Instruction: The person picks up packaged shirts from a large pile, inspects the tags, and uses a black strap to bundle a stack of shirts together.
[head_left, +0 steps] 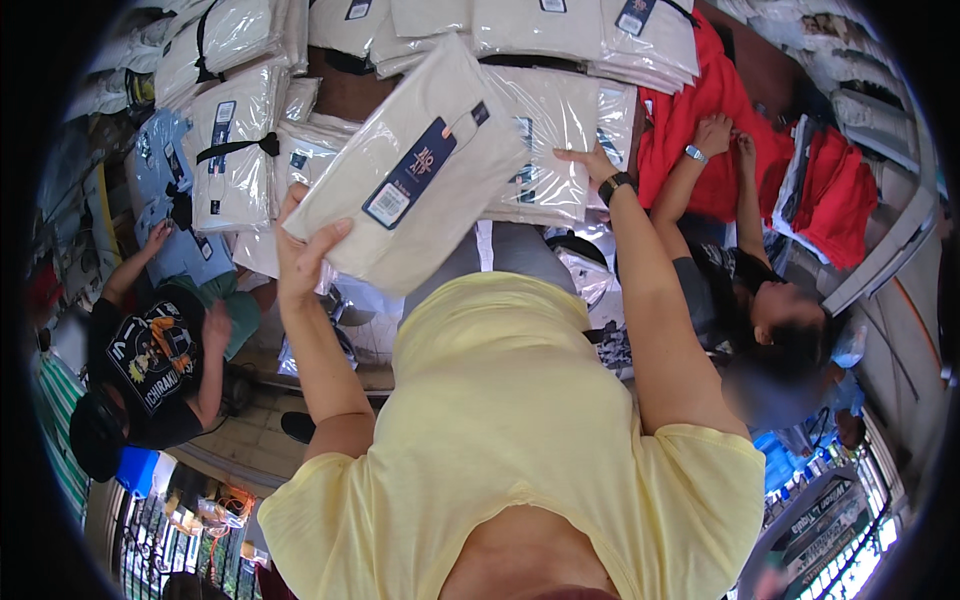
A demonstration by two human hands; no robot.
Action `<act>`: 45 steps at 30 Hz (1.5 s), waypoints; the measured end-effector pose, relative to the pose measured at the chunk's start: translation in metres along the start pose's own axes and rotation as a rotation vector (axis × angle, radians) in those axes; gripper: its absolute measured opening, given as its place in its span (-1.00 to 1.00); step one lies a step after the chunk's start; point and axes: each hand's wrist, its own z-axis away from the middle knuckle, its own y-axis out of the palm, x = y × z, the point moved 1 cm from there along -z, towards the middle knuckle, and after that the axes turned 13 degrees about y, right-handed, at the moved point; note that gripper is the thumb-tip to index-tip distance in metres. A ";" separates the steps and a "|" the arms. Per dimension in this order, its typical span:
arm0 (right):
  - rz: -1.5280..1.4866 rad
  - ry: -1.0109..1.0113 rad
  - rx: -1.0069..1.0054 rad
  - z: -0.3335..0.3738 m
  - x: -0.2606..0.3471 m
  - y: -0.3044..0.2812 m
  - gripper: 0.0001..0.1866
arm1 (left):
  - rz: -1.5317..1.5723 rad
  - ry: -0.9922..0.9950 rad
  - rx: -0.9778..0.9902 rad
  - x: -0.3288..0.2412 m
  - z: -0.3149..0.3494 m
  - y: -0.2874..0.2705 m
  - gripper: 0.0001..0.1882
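Note:
My left hand (312,250) grips the lower left edge of a folded cream garment in a clear plastic bag (400,200), thumb on top. It is raised and tilted over the table, with a navy hang tag and a barcode label on its face. My right hand (592,165) is at the right edge of another bagged cream garment (545,105) on a stack just behind. Its thumb lies over the plastic; the other fingers are partly hidden. The raised bag covers part of that stack.
Stacks of bagged cream garments (530,25) line the far side, some tied with black straps. At the left, a co-worker (150,345) handles light blue garments (165,150). A second person (735,290) at the right touches red garments (690,130). A metal rail (880,265) stands far right.

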 end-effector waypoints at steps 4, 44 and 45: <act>-0.019 0.017 0.012 0.001 0.007 0.001 -0.25 | -0.164 -0.040 0.339 -0.038 -0.022 -0.007 -0.69; -0.361 0.196 0.091 -0.011 -0.007 -0.013 -0.48 | -0.558 -0.164 0.105 0.212 -0.053 0.163 0.17; -0.405 0.231 0.090 -0.013 -0.007 -0.015 -0.46 | -0.579 -0.152 0.079 0.213 -0.051 0.169 0.17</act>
